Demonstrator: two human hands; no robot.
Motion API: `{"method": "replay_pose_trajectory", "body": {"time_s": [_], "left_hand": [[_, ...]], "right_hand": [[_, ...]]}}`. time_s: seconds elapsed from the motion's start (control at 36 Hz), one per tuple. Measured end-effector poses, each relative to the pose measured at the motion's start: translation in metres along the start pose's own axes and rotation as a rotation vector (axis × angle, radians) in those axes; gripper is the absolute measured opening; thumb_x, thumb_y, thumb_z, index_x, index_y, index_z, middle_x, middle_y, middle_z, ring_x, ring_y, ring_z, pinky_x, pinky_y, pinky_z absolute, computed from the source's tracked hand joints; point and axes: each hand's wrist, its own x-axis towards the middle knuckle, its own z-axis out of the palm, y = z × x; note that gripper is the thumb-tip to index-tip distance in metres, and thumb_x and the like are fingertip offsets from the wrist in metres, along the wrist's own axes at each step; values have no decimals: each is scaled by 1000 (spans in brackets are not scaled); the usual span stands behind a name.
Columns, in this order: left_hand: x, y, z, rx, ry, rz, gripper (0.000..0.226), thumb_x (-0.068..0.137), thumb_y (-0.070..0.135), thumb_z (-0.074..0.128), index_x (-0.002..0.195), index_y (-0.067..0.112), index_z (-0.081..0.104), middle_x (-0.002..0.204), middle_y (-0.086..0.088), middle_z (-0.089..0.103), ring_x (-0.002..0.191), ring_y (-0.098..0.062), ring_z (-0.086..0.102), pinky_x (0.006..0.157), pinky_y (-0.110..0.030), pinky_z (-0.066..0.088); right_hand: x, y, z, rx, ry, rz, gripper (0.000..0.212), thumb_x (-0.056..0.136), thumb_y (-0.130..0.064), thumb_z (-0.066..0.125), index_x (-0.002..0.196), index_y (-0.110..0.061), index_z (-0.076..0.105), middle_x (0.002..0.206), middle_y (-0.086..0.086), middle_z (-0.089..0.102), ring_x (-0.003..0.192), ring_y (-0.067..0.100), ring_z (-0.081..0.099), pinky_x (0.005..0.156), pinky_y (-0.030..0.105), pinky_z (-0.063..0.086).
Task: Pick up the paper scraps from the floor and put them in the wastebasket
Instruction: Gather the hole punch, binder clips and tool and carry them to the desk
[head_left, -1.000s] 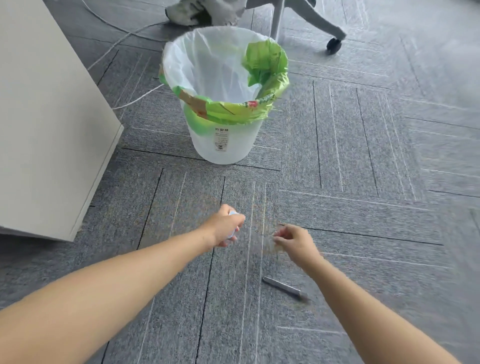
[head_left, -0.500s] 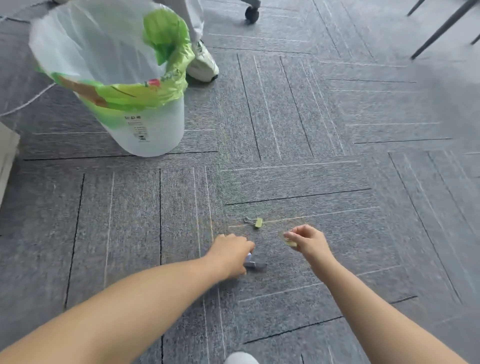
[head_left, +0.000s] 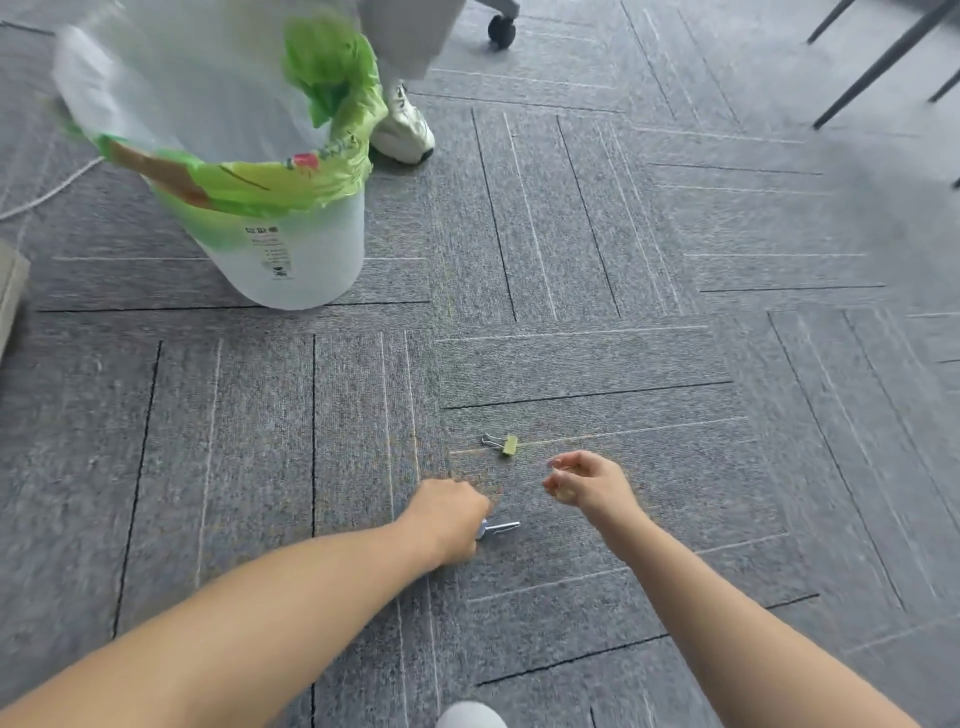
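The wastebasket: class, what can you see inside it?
The wastebasket holds a clear liner bag with a green printed band folded over the rim. No scraps show through the blurred upper part; its bottom is hidden by the near wall.

Binder clip (head_left: 503, 445) lies on the carpet (head_left: 623, 260) just ahead of both hands, between them. Left hand (head_left: 449, 517) touches a metal object (head_left: 500, 528) at its right. Wastebasket (head_left: 291, 260) stands far ahead-left of left hand; right hand (head_left: 589, 483) is apart from it
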Motion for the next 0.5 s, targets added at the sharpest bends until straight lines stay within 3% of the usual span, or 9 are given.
{"method": "replay_pose_trajectory", "body": {"time_s": [0.11, 0.17, 0.22, 0.28, 0.36, 0.44, 0.5], "left_hand": [[-5, -17, -10, -353, -17, -164, 13, 84, 24, 56, 94, 20, 63, 89, 2, 65, 80, -19, 65, 73, -38, 58], [-13, -31, -18, -562, 11, -240, 11, 82, 27, 66, 92, 22, 65, 93, 2, 66, 79, -14, 65, 71, -32, 57], [-22, -46, -26, -714, 62, -292, 13, 82, 26, 72, 91, 19, 65, 91, 0, 67, 69, -8, 61, 58, -18, 50], [-32, -61, -33, -834, 103, -344, 13, 82, 23, 74, 89, 17, 65, 84, -1, 67, 61, -9, 56, 54, -18, 45], [-45, -81, -35, -955, 149, -436, 15, 80, 19, 77, 88, 14, 65, 81, -3, 66, 62, -13, 56, 56, -24, 46], [-59, -94, -35, -1074, 174, -486, 18, 80, 16, 77, 94, 18, 65, 92, -7, 68, 70, -17, 62, 65, -30, 54], [-68, -99, -35, -1107, 188, -499, 20, 82, 14, 75, 95, 24, 63, 93, -5, 67, 69, -15, 61, 59, -28, 51]], "right_hand": [[3, -1, 9, -29, -5, 9, 9, 97, -2, 47, 92, -3, 54, 77, 11, 58, 68, 19, 57, 69, 34, 53], [5, -1, 15, -154, -32, -34, 7, 97, -11, 52, 91, -7, 53, 76, 8, 57, 64, 15, 53, 64, 29, 49], [6, -4, 24, -318, -61, -106, 14, 91, -22, 64, 94, -11, 55, 80, 4, 60, 64, 13, 52, 58, 23, 47], [7, -11, 36, -439, -57, -173, 22, 87, -25, 70, 99, -15, 55, 83, 3, 63, 62, 10, 51, 51, 17, 44], [15, -20, 55, -563, 20, -220, 31, 85, -23, 71, 108, -20, 50, 87, 3, 63, 65, 13, 59, 58, 30, 55], [24, -22, 69, -676, 56, -219, 42, 84, -23, 73, 116, -22, 46, 90, 1, 61, 72, 15, 63, 69, 39, 58], [27, -23, 75, -685, 71, -194, 45, 85, -20, 72, 118, -22, 43, 88, 0, 59, 71, 15, 62, 69, 39, 58]]}}
